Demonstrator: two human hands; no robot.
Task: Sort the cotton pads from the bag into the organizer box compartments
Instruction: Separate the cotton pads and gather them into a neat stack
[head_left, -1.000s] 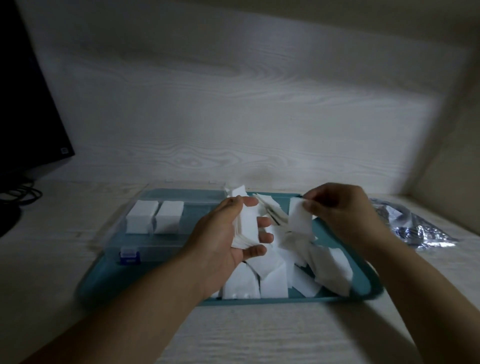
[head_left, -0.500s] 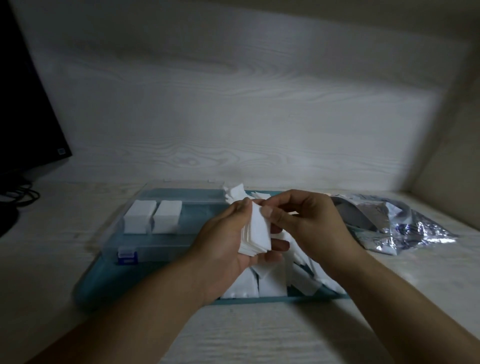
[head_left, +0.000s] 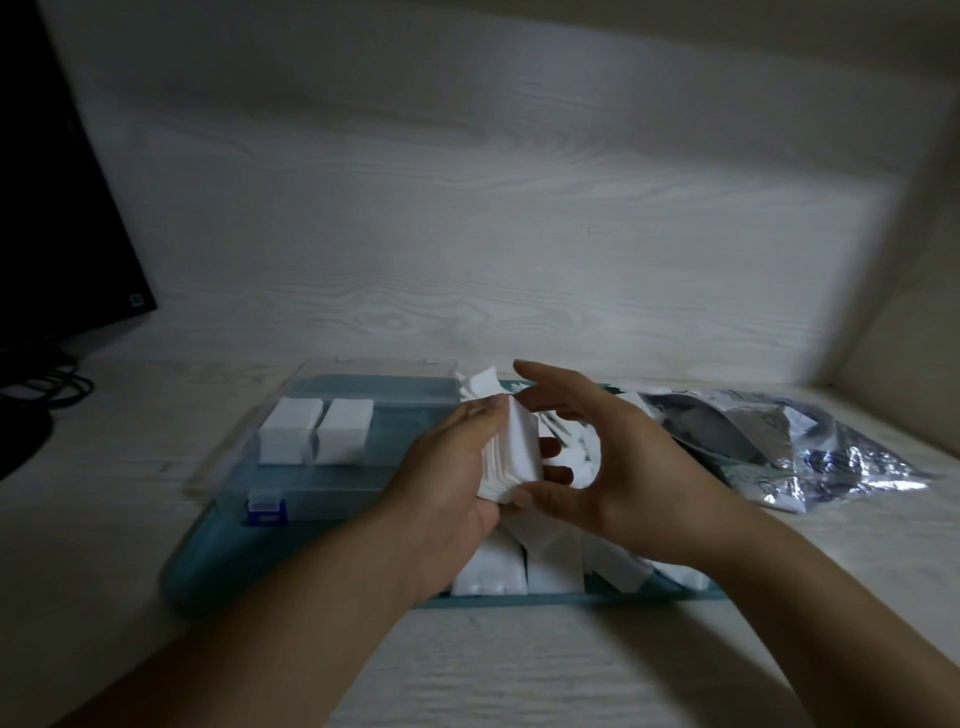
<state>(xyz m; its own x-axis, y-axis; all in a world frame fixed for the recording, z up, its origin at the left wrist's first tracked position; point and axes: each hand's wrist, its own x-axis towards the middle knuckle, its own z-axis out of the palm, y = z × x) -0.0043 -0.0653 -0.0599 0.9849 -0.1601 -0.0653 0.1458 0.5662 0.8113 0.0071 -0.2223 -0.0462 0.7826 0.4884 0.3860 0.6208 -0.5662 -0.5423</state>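
My left hand (head_left: 441, 473) grips a thick stack of white square cotton pads (head_left: 511, 452) on edge above the teal tray (head_left: 208, 566). My right hand (head_left: 618, 462) cups the stack from the right, its thumb touching the stack's lower corner and its fingers spread and nearly straight over the top. Loose pads (head_left: 519, 569) lie heaped in the tray under both hands. The clear organizer box (head_left: 405, 415) sits in the tray's left half, with two neat pad stacks (head_left: 317, 436) in its left compartments. The crinkled silver bag (head_left: 831, 447) lies to the right.
A blue latch (head_left: 266, 510) marks the box's front edge. A dark monitor (head_left: 57, 208) and cables (head_left: 47, 387) stand at the far left. A wooden wall rises close behind the tray and another stands on the right.
My right hand brought a single pad to the stack in my left hand, let it go, and now spreads its fingers around the stack. The left hand kept holding the stack.
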